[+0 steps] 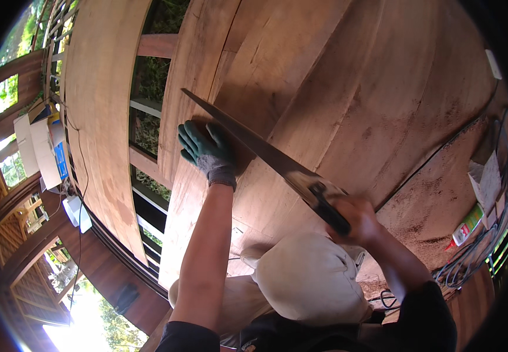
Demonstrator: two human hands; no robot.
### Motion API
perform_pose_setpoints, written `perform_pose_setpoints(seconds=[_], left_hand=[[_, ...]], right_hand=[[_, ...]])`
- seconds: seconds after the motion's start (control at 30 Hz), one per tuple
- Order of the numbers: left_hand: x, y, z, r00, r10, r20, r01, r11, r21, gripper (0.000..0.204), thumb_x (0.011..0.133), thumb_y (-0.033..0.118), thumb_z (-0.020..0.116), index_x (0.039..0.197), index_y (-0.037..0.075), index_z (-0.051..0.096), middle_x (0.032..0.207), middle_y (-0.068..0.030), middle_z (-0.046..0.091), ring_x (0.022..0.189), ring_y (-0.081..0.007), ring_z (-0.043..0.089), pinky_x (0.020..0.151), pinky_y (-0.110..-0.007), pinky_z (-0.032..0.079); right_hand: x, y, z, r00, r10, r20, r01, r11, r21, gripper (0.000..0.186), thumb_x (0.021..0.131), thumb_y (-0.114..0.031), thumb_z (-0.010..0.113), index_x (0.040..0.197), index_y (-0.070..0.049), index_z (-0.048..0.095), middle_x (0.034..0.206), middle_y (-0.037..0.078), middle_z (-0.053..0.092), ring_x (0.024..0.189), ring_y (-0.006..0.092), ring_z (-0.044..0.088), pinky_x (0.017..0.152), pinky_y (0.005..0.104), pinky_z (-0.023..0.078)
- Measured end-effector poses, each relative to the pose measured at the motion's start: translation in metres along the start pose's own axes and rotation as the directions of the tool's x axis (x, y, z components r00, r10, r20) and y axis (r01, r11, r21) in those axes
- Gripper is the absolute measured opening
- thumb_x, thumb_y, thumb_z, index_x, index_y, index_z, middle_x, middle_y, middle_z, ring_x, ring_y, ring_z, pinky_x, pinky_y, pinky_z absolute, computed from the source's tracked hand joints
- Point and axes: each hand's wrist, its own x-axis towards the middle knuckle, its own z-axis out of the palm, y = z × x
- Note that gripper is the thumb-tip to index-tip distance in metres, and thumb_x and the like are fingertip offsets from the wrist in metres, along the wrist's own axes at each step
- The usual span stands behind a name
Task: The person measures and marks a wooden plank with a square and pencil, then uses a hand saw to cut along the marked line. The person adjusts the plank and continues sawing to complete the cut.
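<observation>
My right hand (pixel 356 218), ungloved, is closed round the black handle of a handsaw (pixel 260 148). The long blade slants up and to the left, its narrow tip beyond my left hand. Below the tip, my left hand (pixel 206 148), in a green and grey work glove, lies with fingers stretched on the wooden planks (pixel 318 76), close to their left edge. The blade passes over the planks; I cannot tell whether its teeth touch the wood. My bent knee in light trousers is between my forearms.
Left of the planks, an open gap crossed by joists (pixel 148 107) shows greenery below. Beyond it lies a long pale board (pixel 101 117), then a cardboard box (pixel 31 144). At right are sawdust, a black cable (pixel 436 154), coiled cords (pixel 456 271) and a green-and-white bottle with a red tip (pixel 468 226).
</observation>
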Motion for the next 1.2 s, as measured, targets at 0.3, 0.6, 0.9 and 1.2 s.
perform_pose_setpoints(seconds=[0.3,0.6,0.9,1.2], left_hand=[[0.004,-0.004,0.004,1.000,0.012,-0.015,-0.012,1.000,-0.001,0.066,0.102,0.044,0.049,0.155,0.007,0.032,0.163,-0.0173,0.028,0.153,-0.0327,0.021,0.119,-0.056,0.017],[0.002,0.000,-0.001,0.999,0.011,0.045,-0.012,1.000,0.016,0.065,0.103,0.044,0.048,0.154,0.008,0.033,0.163,-0.0170,0.029,0.152,-0.0332,0.024,0.117,-0.056,0.019],[0.006,-0.004,0.011,0.999,0.033,-0.042,-0.033,0.999,0.021,0.065,0.102,0.044,0.048,0.153,0.007,0.034,0.162,-0.0172,0.031,0.151,-0.0336,0.025,0.118,-0.058,0.020],[0.002,-0.004,0.009,0.999,0.021,-0.032,-0.021,1.000,0.020,0.065,0.102,0.045,0.048,0.153,0.008,0.034,0.161,-0.0182,0.031,0.151,-0.0344,0.025,0.118,-0.059,0.019]], right_hand=[[-0.017,-0.007,-0.010,0.998,0.056,0.026,-0.056,0.998,-0.002,0.018,0.064,-0.010,0.074,0.072,-0.008,0.058,0.069,0.011,0.062,0.063,0.0356,0.065,0.058,0.0453,0.054],[0.016,-0.001,0.016,0.996,0.034,-0.088,-0.031,0.999,0.033,0.021,0.065,-0.011,0.075,0.076,-0.008,0.057,0.071,0.012,0.063,0.065,0.0367,0.066,0.059,0.0451,0.054],[0.039,-0.009,0.024,0.994,0.048,-0.097,-0.045,0.998,0.031,0.021,0.063,-0.011,0.074,0.075,-0.009,0.057,0.074,0.011,0.064,0.066,0.0354,0.066,0.059,0.0459,0.054],[0.011,-0.002,0.009,0.996,0.032,-0.080,-0.029,0.999,0.037,0.020,0.068,-0.012,0.075,0.076,-0.008,0.057,0.077,0.013,0.065,0.071,0.0357,0.067,0.063,0.0448,0.055]])
